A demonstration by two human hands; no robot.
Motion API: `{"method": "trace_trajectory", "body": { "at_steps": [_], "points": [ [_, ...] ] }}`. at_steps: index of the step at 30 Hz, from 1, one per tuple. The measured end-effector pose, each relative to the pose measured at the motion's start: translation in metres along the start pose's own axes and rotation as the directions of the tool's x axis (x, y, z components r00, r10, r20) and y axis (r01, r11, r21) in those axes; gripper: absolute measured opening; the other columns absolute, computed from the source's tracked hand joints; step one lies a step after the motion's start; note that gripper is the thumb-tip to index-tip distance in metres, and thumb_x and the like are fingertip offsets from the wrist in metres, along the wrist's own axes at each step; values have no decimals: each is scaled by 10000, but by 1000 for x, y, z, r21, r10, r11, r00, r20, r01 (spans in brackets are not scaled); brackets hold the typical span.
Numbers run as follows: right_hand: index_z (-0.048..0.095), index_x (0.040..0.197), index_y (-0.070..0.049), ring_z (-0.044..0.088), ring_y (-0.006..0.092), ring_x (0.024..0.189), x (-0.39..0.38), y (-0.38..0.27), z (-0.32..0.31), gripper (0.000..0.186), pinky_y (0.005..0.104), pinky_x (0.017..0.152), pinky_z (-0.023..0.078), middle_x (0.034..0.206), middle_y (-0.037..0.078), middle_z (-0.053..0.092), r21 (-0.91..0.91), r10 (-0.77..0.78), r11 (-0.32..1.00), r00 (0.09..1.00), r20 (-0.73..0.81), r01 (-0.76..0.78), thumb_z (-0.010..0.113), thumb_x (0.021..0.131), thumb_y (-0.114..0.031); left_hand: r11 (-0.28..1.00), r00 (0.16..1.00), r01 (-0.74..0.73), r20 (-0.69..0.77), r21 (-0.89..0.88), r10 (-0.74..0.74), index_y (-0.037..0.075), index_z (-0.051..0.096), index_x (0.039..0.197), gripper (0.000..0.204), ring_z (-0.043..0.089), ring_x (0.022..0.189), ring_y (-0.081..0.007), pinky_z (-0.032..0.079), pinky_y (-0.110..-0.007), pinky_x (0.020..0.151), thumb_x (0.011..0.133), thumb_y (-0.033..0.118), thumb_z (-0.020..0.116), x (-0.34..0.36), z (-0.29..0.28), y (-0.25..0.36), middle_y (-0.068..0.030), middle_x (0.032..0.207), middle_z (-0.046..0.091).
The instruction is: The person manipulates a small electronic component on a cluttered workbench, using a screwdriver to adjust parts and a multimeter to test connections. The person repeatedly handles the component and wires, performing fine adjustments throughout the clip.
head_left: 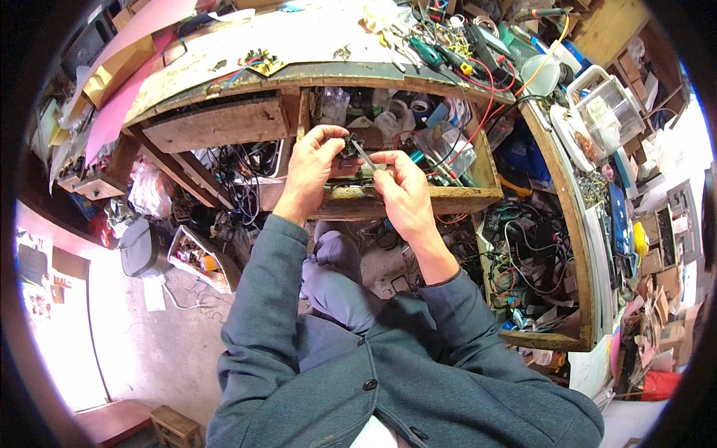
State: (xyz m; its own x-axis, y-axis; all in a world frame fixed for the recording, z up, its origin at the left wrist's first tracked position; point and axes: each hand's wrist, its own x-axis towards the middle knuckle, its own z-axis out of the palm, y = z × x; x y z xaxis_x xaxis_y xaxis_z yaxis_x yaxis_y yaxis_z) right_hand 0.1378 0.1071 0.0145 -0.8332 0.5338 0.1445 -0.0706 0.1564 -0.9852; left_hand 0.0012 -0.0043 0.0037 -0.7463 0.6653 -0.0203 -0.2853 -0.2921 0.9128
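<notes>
In the middle of the view, my left hand (312, 172) holds a small dark part (349, 146) between thumb and fingers, above an open wooden drawer (433, 201). My right hand (405, 193) grips a thin, flat grey tool (364, 154), whose upper end lies against the dark part. The fingers of both hands are curled and close together, and the part's detail is too small to make out. Inside the drawer behind my hands are plastic bags, round containers, cables and several tubes (448, 170).
A cluttered worktop (187, 71) with tools (426, 52) and wires spans the top. A shut wooden drawer (209, 123) is at left, a lower compartment full of cables (530, 261) at right. A box (202, 257) and a dark case (138, 246) sit on the floor (134, 328). Shelves crowd the right.
</notes>
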Motion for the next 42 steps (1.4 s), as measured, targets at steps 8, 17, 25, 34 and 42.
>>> {"method": "trace_trajectory", "body": {
  "at_steps": [8,17,25,34,42],
  "points": [
    [665,1066,12,482,28,674,7,-9,-26,181,216,598,404,760,-46,576,-129,-104,987,994,-42,98,622,929,-99,994,992,59,105,95,-69,50,604,1227,299,651,726,-144,533,-256,550,975,211,583,-4,-1,5,-39,989,628],
    [705,994,-3,453,17,632,24,6,-12,156,212,562,378,694,-69,560,-150,-183,970,981,58,190,708,886,-115,984,981,93,152,151,-117,40,630,1151,287,585,657,-93,473,-236,523,951,245,649,-3,-2,6,-6,878,627],
    [690,917,-9,418,9,585,14,3,-3,88,213,512,343,624,-74,514,-206,-213,957,976,-31,203,703,882,-89,982,973,19,223,189,-62,27,613,1203,342,543,656,-76,445,-224,573,868,93,645,-1,-7,4,-6,869,626],
    [670,898,-9,438,30,577,15,6,8,110,236,519,370,613,-8,534,-286,-272,925,962,-37,251,700,900,-116,990,974,59,211,129,-86,40,579,1163,320,526,619,-72,409,-219,547,860,107,656,5,-12,0,-7,797,600],
    [647,1030,-6,518,68,721,24,-8,-45,157,248,653,453,768,19,611,-294,-315,878,918,241,378,576,997,-143,981,960,150,219,125,-175,24,565,1154,284,630,648,-138,534,-256,570,884,88,622,-1,-5,10,-102,875,670]
  ]
}}
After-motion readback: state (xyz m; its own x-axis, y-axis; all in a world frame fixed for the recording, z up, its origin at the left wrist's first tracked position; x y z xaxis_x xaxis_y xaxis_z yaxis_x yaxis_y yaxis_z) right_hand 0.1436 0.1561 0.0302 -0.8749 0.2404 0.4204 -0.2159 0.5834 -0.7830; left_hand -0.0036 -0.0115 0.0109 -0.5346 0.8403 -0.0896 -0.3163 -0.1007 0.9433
